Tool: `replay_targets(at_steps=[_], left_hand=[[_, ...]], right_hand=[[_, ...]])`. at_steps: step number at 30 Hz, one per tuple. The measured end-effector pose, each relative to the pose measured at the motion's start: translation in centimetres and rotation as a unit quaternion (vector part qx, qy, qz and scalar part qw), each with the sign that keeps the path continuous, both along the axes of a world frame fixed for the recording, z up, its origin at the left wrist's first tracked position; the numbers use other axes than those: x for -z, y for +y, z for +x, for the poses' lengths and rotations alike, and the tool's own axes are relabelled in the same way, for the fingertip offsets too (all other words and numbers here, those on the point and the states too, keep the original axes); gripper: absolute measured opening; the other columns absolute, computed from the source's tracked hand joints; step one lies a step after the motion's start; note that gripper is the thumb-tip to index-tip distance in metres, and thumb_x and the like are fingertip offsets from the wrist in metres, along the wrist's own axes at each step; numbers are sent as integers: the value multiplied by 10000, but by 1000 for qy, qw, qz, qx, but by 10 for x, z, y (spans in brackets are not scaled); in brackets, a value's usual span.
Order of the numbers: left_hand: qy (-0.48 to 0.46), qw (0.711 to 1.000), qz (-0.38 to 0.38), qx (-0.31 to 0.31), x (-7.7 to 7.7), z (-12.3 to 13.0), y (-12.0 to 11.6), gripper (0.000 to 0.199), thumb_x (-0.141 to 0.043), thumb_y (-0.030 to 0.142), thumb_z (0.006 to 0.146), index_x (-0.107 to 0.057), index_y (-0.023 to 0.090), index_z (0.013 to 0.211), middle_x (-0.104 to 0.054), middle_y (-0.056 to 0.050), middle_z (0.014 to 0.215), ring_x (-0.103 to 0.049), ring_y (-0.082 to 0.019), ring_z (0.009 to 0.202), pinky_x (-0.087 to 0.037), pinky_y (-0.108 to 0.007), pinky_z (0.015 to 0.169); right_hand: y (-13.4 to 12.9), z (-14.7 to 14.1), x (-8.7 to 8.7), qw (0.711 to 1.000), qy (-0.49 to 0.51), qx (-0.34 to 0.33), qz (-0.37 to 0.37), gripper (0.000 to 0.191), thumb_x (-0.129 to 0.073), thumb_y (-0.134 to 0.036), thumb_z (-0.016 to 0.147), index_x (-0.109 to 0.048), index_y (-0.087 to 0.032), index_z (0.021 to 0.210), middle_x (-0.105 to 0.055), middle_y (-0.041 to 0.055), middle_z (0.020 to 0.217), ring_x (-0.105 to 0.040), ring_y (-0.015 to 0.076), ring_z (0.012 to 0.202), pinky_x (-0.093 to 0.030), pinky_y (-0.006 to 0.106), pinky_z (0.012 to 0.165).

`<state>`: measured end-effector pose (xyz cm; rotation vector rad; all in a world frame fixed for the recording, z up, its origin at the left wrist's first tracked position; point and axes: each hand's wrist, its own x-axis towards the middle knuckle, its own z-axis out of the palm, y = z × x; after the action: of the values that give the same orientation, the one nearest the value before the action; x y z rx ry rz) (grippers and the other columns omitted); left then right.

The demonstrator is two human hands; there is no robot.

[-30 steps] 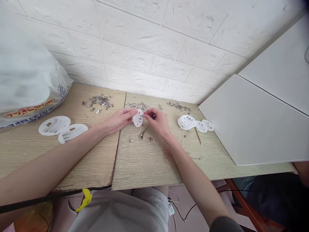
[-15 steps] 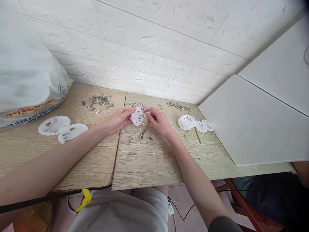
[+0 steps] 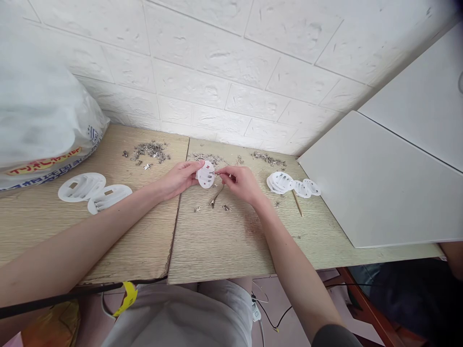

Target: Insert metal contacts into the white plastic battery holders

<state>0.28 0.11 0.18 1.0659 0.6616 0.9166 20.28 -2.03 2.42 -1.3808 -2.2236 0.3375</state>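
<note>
My left hand [image 3: 184, 179] grips a white round plastic battery holder [image 3: 205, 179] by its left edge, tilted up off the table. Metal strips sit in its slots, and small red marks show on it. At the right edge, my right hand [image 3: 238, 182] is pinched on a small metal piece [image 3: 217, 174], too small to make out fully. A thin dark tool with a forked metal end [image 3: 212, 203] slants down from beneath my right hand. Loose metal pieces [image 3: 226, 207] lie nearby, and a pile of them [image 3: 208, 158] lies behind the holder.
More white holders lie at left [image 3: 81, 187] and stacked at right [image 3: 280, 182], beside a wooden stick [image 3: 297, 203]. Metal heaps [image 3: 152, 152] sit near the brick-patterned wall [image 3: 224, 96]. A bulging white bag [image 3: 47, 111] stands left; a white panel [image 3: 390, 188] bounds the right.
My right hand has shifted slightly at the holder's right edge, its fingers drawn a little lower and closer together. My left hand and the holder stay nearly still.
</note>
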Motion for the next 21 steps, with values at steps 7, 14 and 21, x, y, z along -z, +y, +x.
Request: replay_targets(at_steps=[7, 14, 21], left_hand=[[13, 1000, 7, -1, -1, -1, -1, 257, -621, 397, 832, -698, 153, 850, -694, -105, 966, -604, -266, 1049, -474, -359, 917], [13, 1000, 16, 9, 0, -2, 0, 280, -639, 414, 827, -710, 145, 854, -695, -107, 968, -611, -251, 1008, -472, -373, 927], [8, 1000, 12, 10, 0, -1, 0, 284, -647, 412, 824, -708, 139, 873, -698, -113, 1005, -613, -248, 1019, -469, -382, 942]], right_hand=[[-2, -1, -2, 1000, -1, -3, -6, 260, -516, -176, 895, -738, -208, 1026, -722, 33, 820, -578, 137, 676, -386, 263, 649], [-1, -2, -1, 1000, -3, -8, -2, 260, -514, -152, 890, -737, -199, 1014, -734, 34, 858, -584, 134, 671, -394, 263, 655], [-2, -1, -1, 1000, -12, -3, 3, 249, -520, -189, 888, -743, -198, 997, -729, 30, 822, -565, 128, 639, -372, 258, 622]])
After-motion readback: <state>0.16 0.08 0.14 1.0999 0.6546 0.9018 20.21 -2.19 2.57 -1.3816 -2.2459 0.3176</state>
